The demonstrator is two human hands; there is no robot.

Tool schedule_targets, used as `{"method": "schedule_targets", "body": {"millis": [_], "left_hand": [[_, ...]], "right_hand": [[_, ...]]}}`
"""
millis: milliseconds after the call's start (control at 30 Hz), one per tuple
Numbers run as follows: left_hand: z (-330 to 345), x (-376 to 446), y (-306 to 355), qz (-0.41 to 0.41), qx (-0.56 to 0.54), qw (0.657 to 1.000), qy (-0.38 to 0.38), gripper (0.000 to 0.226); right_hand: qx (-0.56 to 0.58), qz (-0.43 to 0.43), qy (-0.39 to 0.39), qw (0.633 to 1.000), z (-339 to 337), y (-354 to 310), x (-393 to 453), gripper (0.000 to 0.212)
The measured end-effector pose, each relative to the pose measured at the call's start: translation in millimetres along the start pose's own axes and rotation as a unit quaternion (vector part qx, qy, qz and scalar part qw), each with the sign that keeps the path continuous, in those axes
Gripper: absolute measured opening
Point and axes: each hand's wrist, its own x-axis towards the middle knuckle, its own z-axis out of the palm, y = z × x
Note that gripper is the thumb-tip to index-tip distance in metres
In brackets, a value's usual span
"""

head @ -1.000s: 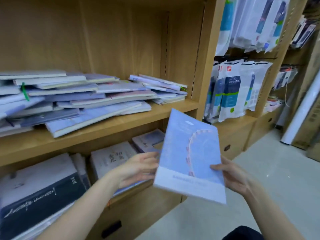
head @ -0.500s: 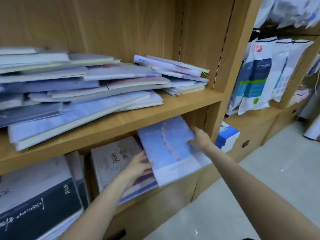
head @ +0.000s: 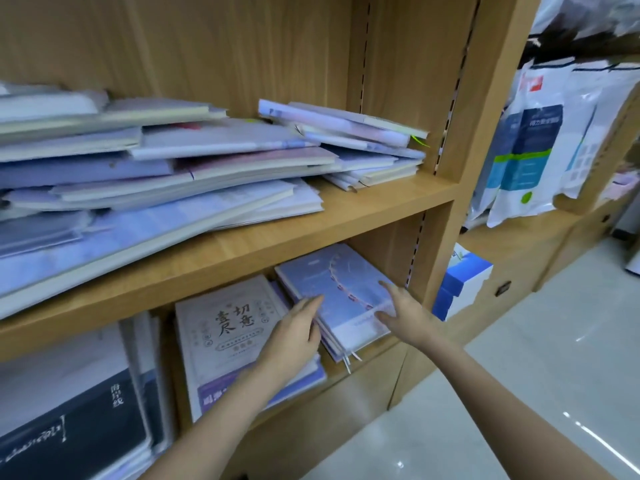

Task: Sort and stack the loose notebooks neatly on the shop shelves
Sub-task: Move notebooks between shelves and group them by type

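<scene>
Nearest the camera, two bare forearms reach up into the lower shelf (head: 363, 370) of the wooden unit. The left hand (head: 294, 336) lies with fingers together and flat against the left edge of the blue notebook (head: 337, 289); the right hand (head: 405, 315) has its fingers spread and presses down on the cover's right front corner. Neither is clamped around it. The blue notebook lies flat on top of a small pile at the right end of this shelf, its front edge hanging slightly past the shelf lip, ribbon markers dangling below. Little room is left between its right edge and the side panel (head: 446, 188). Just left sits a grey notebook (head: 228, 327) with large characters, then a dark-covered book (head: 79, 407). Half a second ago the blue notebook was tilted and only partly in; now it has settled on the pile. Above, the upper shelf (head: 374, 206) carries sprawling, unsquared notebooks (head: 194, 168), with bare board at its front right.
</scene>
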Motion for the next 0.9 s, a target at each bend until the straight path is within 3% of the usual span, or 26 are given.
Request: {"method": "schedule_targets", "body": {"millis": [100,167,267,400,533,667,800,900], "left_hand": [[-49,-33,28,0.211,0.045,0.966,0.139,0.041],[-83,-44,48,0.316,0.079,0.924,0.202,0.038],[-138,-49,86,0.374,0.130,0.879,0.267,0.041],[-199,-31,108,0.322,0.234,0.868,0.298,0.040],[-235,-14,106,0.254,0.382,0.859,0.227,0.035],[-253,-13,98,0.177,0.433,0.866,0.180,0.040],[-269,-13,86,0.171,0.460,0.857,0.159,0.024],[-274,-11,92,0.177,0.472,0.849,0.160,0.029]], "right_hand": [[0.169,-0.021,0.161,0.972,-32,-28,-29,0.060],[0.301,-0.053,0.193,0.933,-55,-52,-46,0.049],[0.422,-0.116,0.199,0.877,-90,-96,-65,0.033],[0.521,-0.110,0.125,0.837,-116,-150,-60,0.028],[0.499,-0.031,0.106,0.859,-114,-191,-27,0.035],[0.583,0.017,0.072,0.809,-104,-214,-14,0.043],[0.548,0.017,0.119,0.828,-99,-225,-8,0.033],[0.562,0.008,0.167,0.810,-106,-233,-5,0.016]]}}
